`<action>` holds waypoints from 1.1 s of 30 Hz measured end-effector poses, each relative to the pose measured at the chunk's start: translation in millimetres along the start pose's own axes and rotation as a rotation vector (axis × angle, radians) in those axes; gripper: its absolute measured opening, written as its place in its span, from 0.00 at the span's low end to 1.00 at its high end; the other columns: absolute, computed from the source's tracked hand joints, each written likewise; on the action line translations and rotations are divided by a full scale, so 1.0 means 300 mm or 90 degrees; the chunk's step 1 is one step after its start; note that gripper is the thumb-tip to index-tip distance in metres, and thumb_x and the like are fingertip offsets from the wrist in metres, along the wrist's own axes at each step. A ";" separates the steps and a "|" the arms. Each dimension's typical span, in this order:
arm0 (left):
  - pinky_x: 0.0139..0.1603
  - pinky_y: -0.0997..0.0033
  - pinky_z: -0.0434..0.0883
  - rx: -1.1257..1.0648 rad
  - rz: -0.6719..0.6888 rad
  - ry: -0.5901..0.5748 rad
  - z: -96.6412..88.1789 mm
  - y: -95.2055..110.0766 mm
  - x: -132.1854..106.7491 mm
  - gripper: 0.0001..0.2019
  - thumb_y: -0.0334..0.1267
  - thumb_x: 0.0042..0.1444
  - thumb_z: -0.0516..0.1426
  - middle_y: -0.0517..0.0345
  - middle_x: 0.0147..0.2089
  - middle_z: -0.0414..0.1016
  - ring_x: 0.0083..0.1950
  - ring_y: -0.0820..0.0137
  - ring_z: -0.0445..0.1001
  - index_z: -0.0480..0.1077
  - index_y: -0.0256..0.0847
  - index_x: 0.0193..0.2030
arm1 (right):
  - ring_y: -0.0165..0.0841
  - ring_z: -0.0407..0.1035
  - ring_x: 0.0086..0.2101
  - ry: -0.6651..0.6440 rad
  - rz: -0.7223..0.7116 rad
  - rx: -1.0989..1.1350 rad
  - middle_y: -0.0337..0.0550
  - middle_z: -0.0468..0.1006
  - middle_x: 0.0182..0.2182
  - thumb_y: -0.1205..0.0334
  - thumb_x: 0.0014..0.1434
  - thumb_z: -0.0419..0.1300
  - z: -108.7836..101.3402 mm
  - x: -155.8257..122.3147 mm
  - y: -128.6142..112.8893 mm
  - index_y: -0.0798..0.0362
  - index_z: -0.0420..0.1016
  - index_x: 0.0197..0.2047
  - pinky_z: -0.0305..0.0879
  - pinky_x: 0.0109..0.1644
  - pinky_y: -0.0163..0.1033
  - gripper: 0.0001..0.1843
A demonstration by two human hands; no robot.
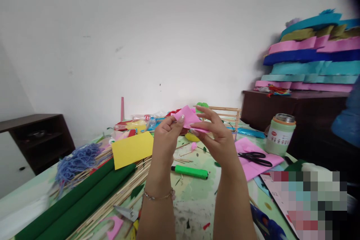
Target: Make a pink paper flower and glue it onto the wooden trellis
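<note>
Both my hands are raised above the table, pinching one small piece of pink paper [187,117] between them. My left hand [166,138] grips its left edge with thumb and forefinger; a bracelet sits on that wrist. My right hand [218,135] holds the right side, with the fingers curled over the top. Below the hands lie a green marker [191,171], a small pink scrap [194,145] and some short wooden sticks.
Green crepe rolls [81,198], bamboo sticks [118,191], a yellow sheet [132,149] and blue yarn [77,161] lie left. Black scissors [254,158] rest on pink paper [253,165] right, beside a green flask [280,134]. Small scissors [127,212] lie near. Stacked coloured paper [312,56] tops a dark cabinet.
</note>
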State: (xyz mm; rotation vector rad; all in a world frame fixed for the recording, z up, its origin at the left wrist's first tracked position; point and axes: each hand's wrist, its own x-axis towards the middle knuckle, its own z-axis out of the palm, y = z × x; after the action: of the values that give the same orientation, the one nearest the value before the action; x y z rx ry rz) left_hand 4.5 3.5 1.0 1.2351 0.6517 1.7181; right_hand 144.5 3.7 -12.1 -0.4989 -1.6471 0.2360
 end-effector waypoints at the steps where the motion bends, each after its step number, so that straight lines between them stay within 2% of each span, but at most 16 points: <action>1: 0.36 0.70 0.75 0.008 -0.001 -0.012 0.000 -0.001 -0.001 0.20 0.46 0.44 0.68 0.55 0.29 0.80 0.31 0.67 0.79 0.76 0.34 0.39 | 0.37 0.70 0.50 0.035 0.010 0.008 0.39 0.74 0.53 0.60 0.58 0.64 0.003 0.002 0.004 0.39 0.82 0.37 0.68 0.55 0.50 0.06; 4: 0.36 0.70 0.75 0.044 -0.001 -0.078 -0.002 -0.005 -0.004 0.20 0.48 0.45 0.68 0.52 0.31 0.81 0.32 0.66 0.80 0.77 0.35 0.40 | 0.38 0.72 0.45 0.127 0.076 0.034 0.40 0.79 0.41 0.57 0.55 0.66 0.008 0.003 0.017 0.44 0.81 0.33 0.69 0.51 0.48 0.03; 8: 0.39 0.69 0.76 0.076 0.001 -0.179 -0.003 -0.018 -0.002 0.17 0.47 0.48 0.67 0.51 0.34 0.82 0.35 0.66 0.80 0.78 0.37 0.41 | 0.38 0.74 0.39 0.193 0.226 0.114 0.43 0.80 0.39 0.53 0.49 0.70 0.009 0.001 0.032 0.47 0.80 0.38 0.71 0.44 0.46 0.13; 10: 0.41 0.68 0.76 0.079 -0.001 -0.213 -0.002 -0.025 0.002 0.16 0.46 0.50 0.66 0.52 0.35 0.82 0.35 0.66 0.81 0.79 0.38 0.42 | 0.38 0.74 0.37 0.207 0.266 0.149 0.44 0.81 0.37 0.53 0.48 0.71 0.009 0.002 0.033 0.48 0.79 0.40 0.71 0.43 0.45 0.16; 15: 0.41 0.69 0.76 0.072 0.003 -0.240 -0.002 -0.031 0.005 0.16 0.46 0.52 0.65 0.52 0.38 0.82 0.35 0.67 0.81 0.78 0.38 0.44 | 0.37 0.75 0.39 0.209 0.263 0.223 0.44 0.81 0.39 0.56 0.48 0.71 0.009 0.005 0.023 0.48 0.77 0.43 0.72 0.43 0.43 0.18; 23: 0.44 0.70 0.76 0.059 -0.021 -0.233 0.001 -0.016 -0.004 0.19 0.41 0.46 0.69 0.53 0.38 0.82 0.40 0.66 0.80 0.77 0.37 0.44 | 0.36 0.73 0.35 0.209 0.257 0.160 0.42 0.80 0.35 0.53 0.44 0.72 0.006 0.001 0.033 0.48 0.79 0.41 0.70 0.39 0.43 0.20; 28: 0.40 0.70 0.76 0.097 -0.017 -0.224 0.004 -0.017 -0.001 0.16 0.43 0.51 0.65 0.54 0.36 0.81 0.34 0.69 0.79 0.76 0.35 0.43 | 0.35 0.71 0.34 0.236 0.243 0.113 0.42 0.80 0.36 0.51 0.48 0.70 0.004 0.001 0.038 0.48 0.81 0.38 0.69 0.40 0.43 0.14; 33: 0.33 0.74 0.73 0.149 -0.013 -0.224 0.001 -0.015 0.002 0.13 0.43 0.52 0.64 0.58 0.31 0.77 0.27 0.73 0.76 0.75 0.35 0.39 | 0.36 0.71 0.35 0.257 0.249 0.168 0.41 0.80 0.32 0.51 0.51 0.68 0.004 0.002 0.015 0.48 0.81 0.35 0.67 0.38 0.41 0.12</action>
State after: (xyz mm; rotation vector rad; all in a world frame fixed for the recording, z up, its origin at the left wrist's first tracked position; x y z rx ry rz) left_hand 6.3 6.1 -2.5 1.6417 0.6605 1.3865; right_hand 144.1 8.2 -13.8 -0.6187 -1.0972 0.5935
